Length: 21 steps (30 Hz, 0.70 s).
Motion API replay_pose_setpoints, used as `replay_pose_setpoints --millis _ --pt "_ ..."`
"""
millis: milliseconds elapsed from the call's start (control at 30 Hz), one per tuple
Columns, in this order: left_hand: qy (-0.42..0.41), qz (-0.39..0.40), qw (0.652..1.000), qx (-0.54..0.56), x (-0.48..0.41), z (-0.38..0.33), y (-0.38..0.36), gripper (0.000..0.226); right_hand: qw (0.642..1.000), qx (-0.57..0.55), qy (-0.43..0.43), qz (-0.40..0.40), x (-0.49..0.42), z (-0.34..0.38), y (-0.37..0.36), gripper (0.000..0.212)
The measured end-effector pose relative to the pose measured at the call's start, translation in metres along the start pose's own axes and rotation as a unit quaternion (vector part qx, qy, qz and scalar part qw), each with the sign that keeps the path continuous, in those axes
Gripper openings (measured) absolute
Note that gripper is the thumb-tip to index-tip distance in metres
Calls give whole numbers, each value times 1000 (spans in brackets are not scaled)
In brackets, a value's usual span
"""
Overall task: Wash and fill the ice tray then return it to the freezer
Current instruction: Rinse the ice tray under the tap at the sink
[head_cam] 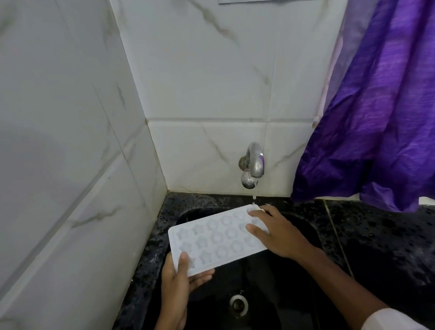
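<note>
- I hold the tray (217,239) over the sink (278,272), cavities up and roughly level, so runoff falls in the basin and not on the desk (402,240).
- Left hand (180,281) pinches the near-left corner, thumb on top and fingers underneath. It carries the weight from below.
- Right hand (278,236) lies on the far-right end with fingers spread and fairly straight, not wrapped round anything. My read: it is steadying or rubbing the cavities.
- That far-right corner sits right under the tap (253,165), where only a thin drip (253,199) falls. That suits rinsing but is too weak for filling.
- Star and round cavities show; I can't tell if any hold water.
- Judgement: wash step under way; fill and freezer not yet done.
- Drain (238,303) sits below the tray.
- Curtain (389,97) hangs at right, near the tap but apart from the tray, so there is splash risk if the flow goes up.
</note>
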<state>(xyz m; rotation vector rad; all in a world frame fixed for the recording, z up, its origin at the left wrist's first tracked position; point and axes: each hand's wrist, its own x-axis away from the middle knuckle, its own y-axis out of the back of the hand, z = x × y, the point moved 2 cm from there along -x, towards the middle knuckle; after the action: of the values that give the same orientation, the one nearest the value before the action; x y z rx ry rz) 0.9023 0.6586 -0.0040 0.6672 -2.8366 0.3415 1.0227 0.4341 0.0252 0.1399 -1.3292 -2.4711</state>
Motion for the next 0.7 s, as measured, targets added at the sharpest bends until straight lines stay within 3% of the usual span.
replay_pose_setpoints --millis 267,500,700 --pt "14 5 1000 7 8 2 1 22 999 38 3 0 -4 3 4 61" --pt "15 2 997 -80 2 -2 6 23 1000 26 10 -14 -5 8 11 57" --pt "8 -25 997 -79 -4 -11 15 16 998 49 23 -11 -2 10 13 53"
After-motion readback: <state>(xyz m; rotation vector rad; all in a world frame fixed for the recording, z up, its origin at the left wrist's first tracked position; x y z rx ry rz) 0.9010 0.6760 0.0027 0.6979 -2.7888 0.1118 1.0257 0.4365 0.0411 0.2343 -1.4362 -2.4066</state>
